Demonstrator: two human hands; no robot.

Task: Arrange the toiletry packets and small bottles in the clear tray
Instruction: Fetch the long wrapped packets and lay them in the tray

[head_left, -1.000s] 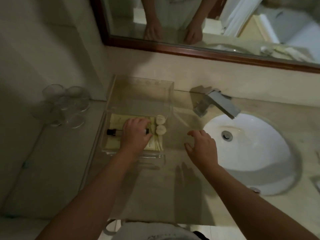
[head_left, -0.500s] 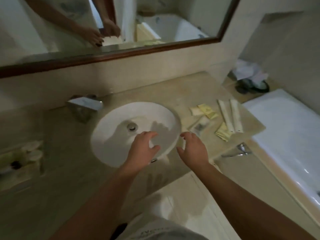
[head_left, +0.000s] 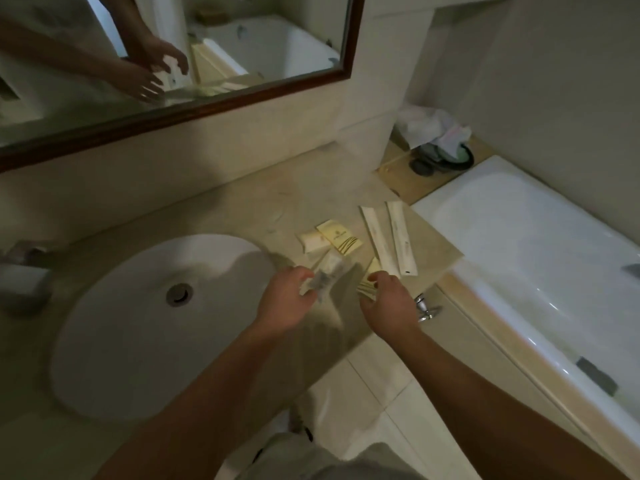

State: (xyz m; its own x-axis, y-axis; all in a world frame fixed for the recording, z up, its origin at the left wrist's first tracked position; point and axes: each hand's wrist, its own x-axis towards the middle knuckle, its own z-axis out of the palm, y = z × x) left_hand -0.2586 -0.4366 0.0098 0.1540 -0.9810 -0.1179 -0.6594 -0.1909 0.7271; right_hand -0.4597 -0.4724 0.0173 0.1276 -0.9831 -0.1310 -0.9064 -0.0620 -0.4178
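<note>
The clear tray is out of view. Several toiletry packets lie on the beige counter (head_left: 242,216) right of the sink. My left hand (head_left: 287,303) curls its fingers around the near end of a blurred clear packet (head_left: 327,270). The thumb and forefinger of my right hand (head_left: 389,301) pinch a yellow striped packet (head_left: 366,284) at the counter's front edge. Beyond them lie a small cream packet (head_left: 311,240), a yellow sachet (head_left: 341,236) and two long white sleeves (head_left: 375,239) (head_left: 401,237) side by side.
The white sink basin (head_left: 138,327) fills the left, with a chrome tap (head_left: 20,278) at its far left. A white bathtub (head_left: 540,271) runs along the right. A mirror (head_left: 173,46) hangs above. A bin holding crumpled tissue (head_left: 440,143) stands in the far corner.
My view has swung right from the tray, past the sink, to the loose packets. Both hands have moved forward from over the basin onto the packets.
</note>
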